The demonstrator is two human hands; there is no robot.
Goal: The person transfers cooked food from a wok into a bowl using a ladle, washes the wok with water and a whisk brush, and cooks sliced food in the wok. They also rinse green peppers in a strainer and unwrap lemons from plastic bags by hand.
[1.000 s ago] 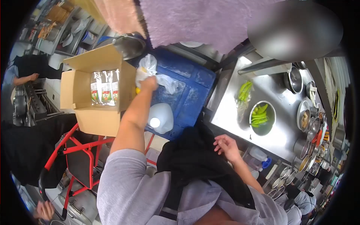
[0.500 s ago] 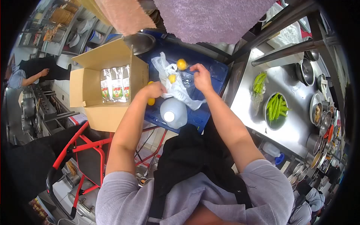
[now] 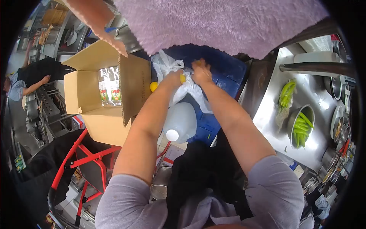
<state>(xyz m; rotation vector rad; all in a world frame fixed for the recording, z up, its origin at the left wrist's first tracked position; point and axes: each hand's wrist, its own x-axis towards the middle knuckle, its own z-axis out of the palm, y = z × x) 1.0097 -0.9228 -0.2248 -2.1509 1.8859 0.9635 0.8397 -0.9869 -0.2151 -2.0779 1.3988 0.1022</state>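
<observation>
A crumpled white plastic bag (image 3: 164, 65) lies across the blue surface (image 3: 228, 72) before me. My left hand (image 3: 173, 79) is at the bag with its fingers curled round a lemon (image 3: 183, 78), whose yellow side shows past the fingers. Beyond the bag's right part, my right hand (image 3: 202, 73) bends its fingers over another lemon (image 3: 198, 62), mostly covered by them. One more lemon (image 3: 154, 86) sits beside the cardboard box. Nearer to me, a translucent plastic jug (image 3: 182, 120) with a white cap lies tilted toward me.
The open cardboard box (image 3: 139, 82) on the left holds silvery packets (image 3: 109, 86). Green peppers fill a metal bowl (image 3: 310, 110) on the steel counter (image 3: 263, 118). A purple towel (image 3: 225, 23) hangs overhead. A red-framed folding chair (image 3: 91, 156) stands lower left; a person (image 3: 42, 76) is beyond.
My left hand has moved right from the box side to the lemon on the bag. My right hand has closed over the far lemon. The view has shifted, and the towel hangs lower.
</observation>
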